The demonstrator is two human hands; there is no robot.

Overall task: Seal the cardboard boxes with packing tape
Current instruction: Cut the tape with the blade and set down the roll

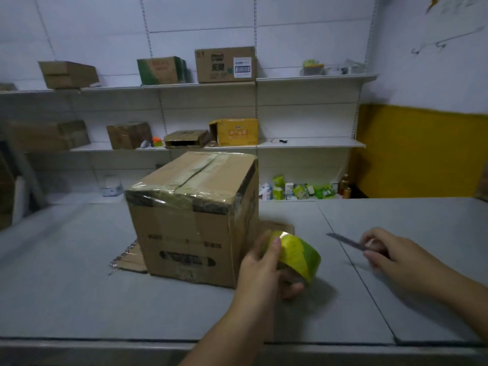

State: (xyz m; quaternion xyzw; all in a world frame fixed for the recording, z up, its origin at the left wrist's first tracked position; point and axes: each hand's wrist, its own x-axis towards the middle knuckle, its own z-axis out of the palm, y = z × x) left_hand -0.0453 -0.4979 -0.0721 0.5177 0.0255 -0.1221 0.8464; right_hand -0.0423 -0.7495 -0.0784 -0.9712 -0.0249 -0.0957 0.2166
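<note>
A closed brown cardboard box (195, 212) stands on the grey table (79, 273), with clear tape across its top flaps and front upper edge. It sits on a flat piece of cardboard (129, 260). Just right of the box, my left hand (260, 268) grips a yellow-green roll of packing tape (299, 253), thumb on its outer face. Further right, my right hand (390, 253) holds a thin grey blade (343, 240) that points left, above the table.
White wall shelves behind the table carry several cardboard boxes (225, 64), a yellow carton (236, 132) and small items. Small green and white packages (298, 190) line the far edge. A seam (353, 265) runs through the tabletop on the right.
</note>
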